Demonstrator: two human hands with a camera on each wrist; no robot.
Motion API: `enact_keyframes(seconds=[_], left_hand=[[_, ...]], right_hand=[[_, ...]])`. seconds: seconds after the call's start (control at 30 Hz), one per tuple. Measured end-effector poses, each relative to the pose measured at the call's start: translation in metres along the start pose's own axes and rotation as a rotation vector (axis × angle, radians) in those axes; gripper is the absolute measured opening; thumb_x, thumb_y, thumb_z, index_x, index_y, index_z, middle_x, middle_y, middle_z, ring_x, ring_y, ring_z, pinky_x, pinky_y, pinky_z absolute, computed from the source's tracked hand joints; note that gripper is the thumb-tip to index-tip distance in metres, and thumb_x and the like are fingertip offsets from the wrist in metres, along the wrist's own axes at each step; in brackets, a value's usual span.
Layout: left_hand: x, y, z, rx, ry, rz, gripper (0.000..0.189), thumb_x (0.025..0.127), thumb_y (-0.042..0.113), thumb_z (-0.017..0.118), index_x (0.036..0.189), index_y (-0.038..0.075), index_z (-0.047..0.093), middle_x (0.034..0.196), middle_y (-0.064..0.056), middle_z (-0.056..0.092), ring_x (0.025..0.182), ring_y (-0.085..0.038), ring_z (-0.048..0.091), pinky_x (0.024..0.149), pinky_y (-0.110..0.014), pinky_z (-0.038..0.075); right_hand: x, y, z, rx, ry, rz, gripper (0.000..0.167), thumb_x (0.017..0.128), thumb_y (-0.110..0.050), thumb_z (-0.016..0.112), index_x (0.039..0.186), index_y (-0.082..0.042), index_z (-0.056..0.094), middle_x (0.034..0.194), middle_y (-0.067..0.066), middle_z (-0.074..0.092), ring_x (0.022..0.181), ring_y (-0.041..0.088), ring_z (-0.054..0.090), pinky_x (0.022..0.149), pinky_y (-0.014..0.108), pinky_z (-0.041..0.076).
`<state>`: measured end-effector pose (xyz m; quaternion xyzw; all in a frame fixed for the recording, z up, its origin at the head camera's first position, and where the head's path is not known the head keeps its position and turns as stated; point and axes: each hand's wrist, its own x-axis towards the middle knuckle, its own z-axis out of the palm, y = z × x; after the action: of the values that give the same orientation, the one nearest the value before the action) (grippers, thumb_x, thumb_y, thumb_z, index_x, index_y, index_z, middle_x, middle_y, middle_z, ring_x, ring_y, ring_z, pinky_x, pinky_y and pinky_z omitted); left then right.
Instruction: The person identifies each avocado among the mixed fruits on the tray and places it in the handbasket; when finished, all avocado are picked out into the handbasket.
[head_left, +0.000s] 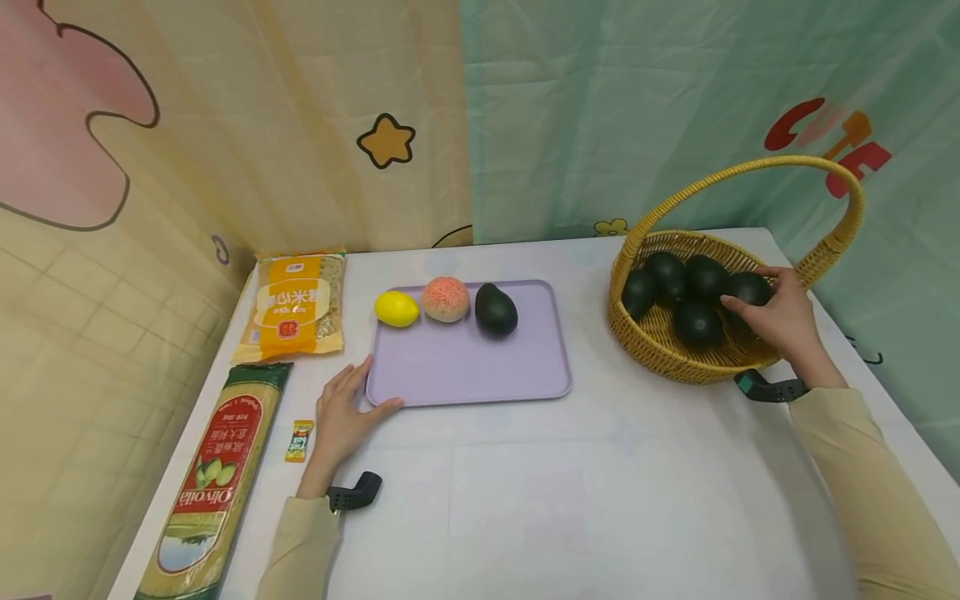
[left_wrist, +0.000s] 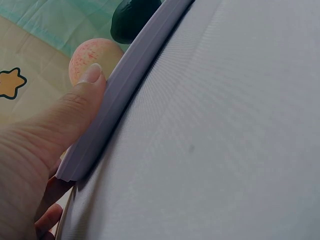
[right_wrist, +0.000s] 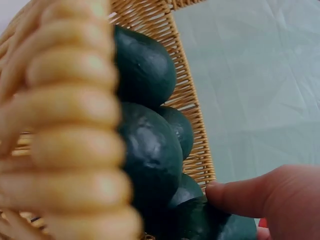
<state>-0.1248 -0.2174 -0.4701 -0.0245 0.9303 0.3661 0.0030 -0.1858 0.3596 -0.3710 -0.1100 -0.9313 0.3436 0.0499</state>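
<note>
My left hand [head_left: 345,419] holds the near left corner of a lilac tray [head_left: 465,367], thumb on its front rim and fingers along its left side. On the tray lie a yellow lemon [head_left: 397,308], a pinkish peach [head_left: 446,299] and a dark green avocado [head_left: 496,311]. At the right, my right hand [head_left: 787,315] reaches into a wicker basket [head_left: 660,360] and grips an avocado [head_left: 748,288] between thumb and fingers. Several other avocados [head_left: 698,324] lie around it. In the right wrist view the basket's handle [right_wrist: 65,120] hides part of them.
Left of the tray lie a bag of grain [head_left: 292,304], a long pack of pasta [head_left: 217,483] and a small yellow-green sachet [head_left: 298,441]. The basket's tall handle [head_left: 750,164] arches above its rim. A printed curtain [head_left: 600,117] hangs behind the white table [head_left: 562,500].
</note>
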Motion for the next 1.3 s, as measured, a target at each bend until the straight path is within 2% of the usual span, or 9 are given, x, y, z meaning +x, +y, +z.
enact_keyframes(seconds=[0.27,0.4,0.57,0.83,1.3], left_hand=[[-0.0004,0.0004,0.0001,-0.002,-0.004,0.000,0.095,0.073,0.058,0.073,0.150,0.019,0.032,0.150,-0.015,0.031,0.138,-0.035,0.017,0.105,-0.060,0.016],[-0.0005,0.0010,-0.0002,0.000,-0.010,-0.007,0.095,0.074,0.057,0.073,0.150,0.019,0.031,0.151,-0.015,0.030,0.138,-0.035,0.016,0.105,-0.060,0.015],[-0.0004,0.0009,-0.0004,-0.004,-0.011,-0.016,0.094,0.074,0.056,0.073,0.150,0.019,0.031,0.151,-0.014,0.029,0.138,-0.035,0.015,0.105,-0.061,0.016],[0.0004,-0.0010,0.0007,-0.006,-0.009,-0.006,0.095,0.073,0.058,0.073,0.150,0.019,0.031,0.151,-0.014,0.030,0.138,-0.035,0.016,0.105,-0.061,0.016],[-0.0005,0.0013,-0.0005,-0.007,-0.013,-0.018,0.095,0.074,0.058,0.073,0.150,0.019,0.030,0.151,-0.015,0.029,0.138,-0.035,0.015,0.105,-0.061,0.016]], right_hand=[[0.0005,0.0023,-0.0029,-0.084,-0.041,-0.047,0.082,0.093,-0.037,0.057,0.138,0.019,0.017,0.129,0.046,0.028,0.114,0.059,0.033,0.090,0.069,0.031],[-0.0006,0.0004,-0.0025,-0.111,-0.063,-0.037,0.080,0.094,-0.037,0.056,0.135,0.021,0.017,0.121,0.047,0.031,0.108,0.059,0.036,0.087,0.069,0.034],[-0.0020,-0.0029,-0.0020,-0.130,-0.069,-0.004,0.082,0.093,-0.041,0.055,0.134,0.020,0.018,0.119,0.047,0.033,0.105,0.059,0.038,0.084,0.068,0.038],[-0.0026,-0.0026,0.0002,-0.222,-0.093,-0.047,0.068,0.093,-0.040,0.056,0.122,0.020,0.039,0.112,0.041,0.045,0.099,0.055,0.045,0.078,0.063,0.041],[-0.0030,-0.0013,0.0023,-0.220,-0.113,-0.038,0.067,0.094,-0.041,0.053,0.122,0.018,0.040,0.110,0.040,0.046,0.097,0.053,0.047,0.075,0.061,0.044]])
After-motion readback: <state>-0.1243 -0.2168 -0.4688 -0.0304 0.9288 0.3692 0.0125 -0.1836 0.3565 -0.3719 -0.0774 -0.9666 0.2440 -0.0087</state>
